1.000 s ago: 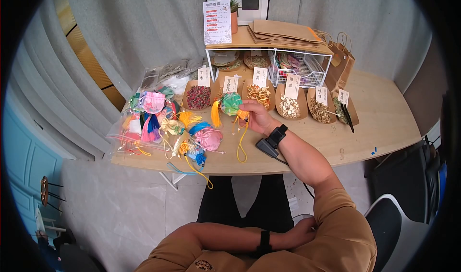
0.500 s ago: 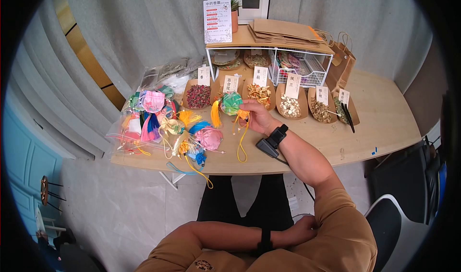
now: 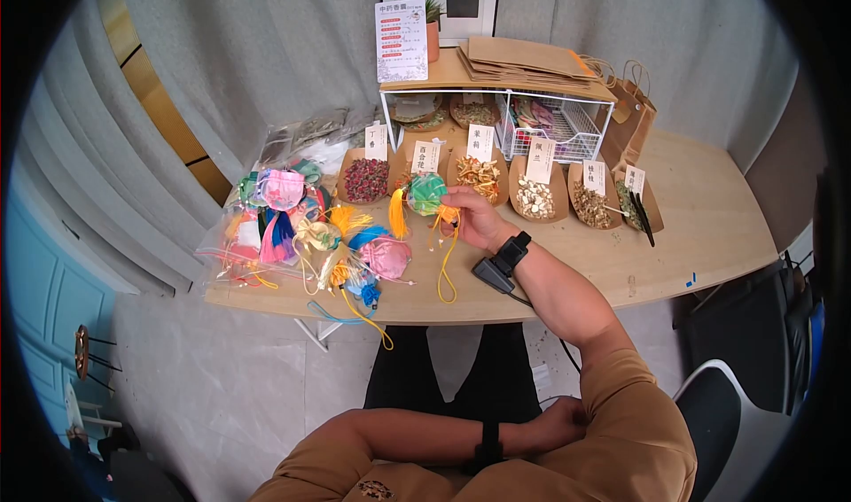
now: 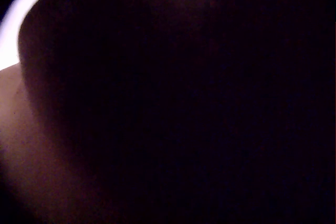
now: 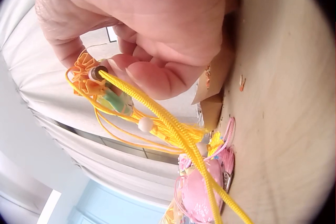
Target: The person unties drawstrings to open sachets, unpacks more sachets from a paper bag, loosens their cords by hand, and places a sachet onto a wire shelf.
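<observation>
A green sachet (image 3: 427, 192) with a gathered orange top and yellow tassel is held up over the near side of the table by my right hand (image 3: 479, 218). Thumb and fingers pinch it near the orange top (image 5: 86, 74). From it a yellow cord (image 3: 448, 272) hangs in a loop, and a pale bead (image 5: 145, 124) shows on a thinner string. My left hand (image 3: 554, 422) lies across my body against the right upper arm, its fingertips hidden by the sleeve. The left wrist view is almost wholly dark.
To the left lies a pile of sachets, among them a pink sachet (image 3: 386, 257), with a clear plastic bag (image 3: 235, 258). Behind stand several labelled trays, including dried rosebuds (image 3: 366, 179) and white pieces (image 3: 535, 199). Black tongs (image 3: 643, 214) lean on the rightmost tray. A white-framed shelf (image 3: 425, 85) stands further back.
</observation>
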Demonstrator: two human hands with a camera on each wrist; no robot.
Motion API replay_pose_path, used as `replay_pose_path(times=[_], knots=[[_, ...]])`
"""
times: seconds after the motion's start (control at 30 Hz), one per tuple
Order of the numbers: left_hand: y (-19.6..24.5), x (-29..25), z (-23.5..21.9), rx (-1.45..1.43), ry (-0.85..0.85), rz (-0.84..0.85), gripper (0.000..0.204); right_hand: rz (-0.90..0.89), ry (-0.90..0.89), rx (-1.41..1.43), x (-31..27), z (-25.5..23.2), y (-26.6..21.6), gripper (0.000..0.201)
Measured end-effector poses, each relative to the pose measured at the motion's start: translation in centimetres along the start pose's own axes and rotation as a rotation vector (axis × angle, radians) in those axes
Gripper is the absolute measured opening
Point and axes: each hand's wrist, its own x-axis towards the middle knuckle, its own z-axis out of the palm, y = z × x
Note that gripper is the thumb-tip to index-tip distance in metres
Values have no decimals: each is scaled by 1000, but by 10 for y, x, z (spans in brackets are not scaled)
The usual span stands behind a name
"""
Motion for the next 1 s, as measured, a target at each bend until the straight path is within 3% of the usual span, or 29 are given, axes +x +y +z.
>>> replay_pose_path(times=[0.13,0.4,0.63,0.7,0.8,1.0], knots=[[5,0,-1,29,1,-83,16,1,19,-12,1,-1,1,18],[2,3,2,158,66,51,22,8,4,20,-1,-1,0,18],[12,-1,4,237,77,6,18,8,2,9,0,0,0,18],[7,1,7,165,145,132,14,6,7,3,0,0,1,18],[7,1,3,204,110,9,18,7,1,-1,0,-1,1,18],[13,-3,4,165,100,26,16,4,6,8,0,0,1,18]])
